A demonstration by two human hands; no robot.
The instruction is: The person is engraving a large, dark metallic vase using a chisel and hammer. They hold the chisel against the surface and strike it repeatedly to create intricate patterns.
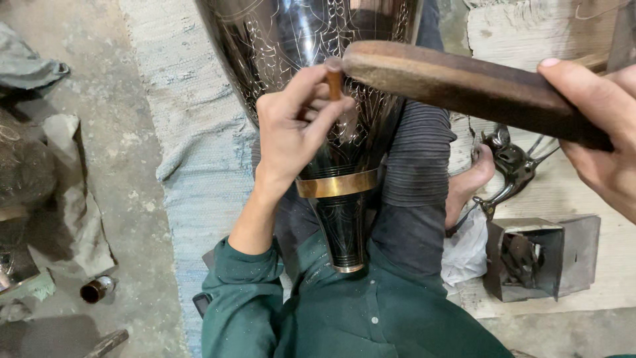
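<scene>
Green cloth, your shirt (371, 325), fills the near edge, dusted with pale specks and closed by a small button. Just beyond it the narrow foot of a dark metal vase (331, 132) rests in your lap between your knees in ribbed grey trousers (414, 179). The vase lies tilted, its foot toward you, a smooth brass band around its neck, and its glossy black body widens away from you, covered in fine incised scale and leaf lines that show bright metal.

Your left hand (295, 129) lies on that body, thumb and fingers pinched around a short copper-coloured chisel (334, 79) whose tip stands against the engraved surface. Your right hand (606, 136) is wrapped around one end of a long, worn wooden mallet (464, 86), its rounded far end poised just beside the chisel's top.

Beneath you lies a pale woven rug (192, 152). To the right, past your bare foot (470, 182), a grey metal box (540, 255) and a curved dark metal ornament (513, 166) sit on rough planks. On the concrete at left lies a small brass cylinder (96, 290).
</scene>
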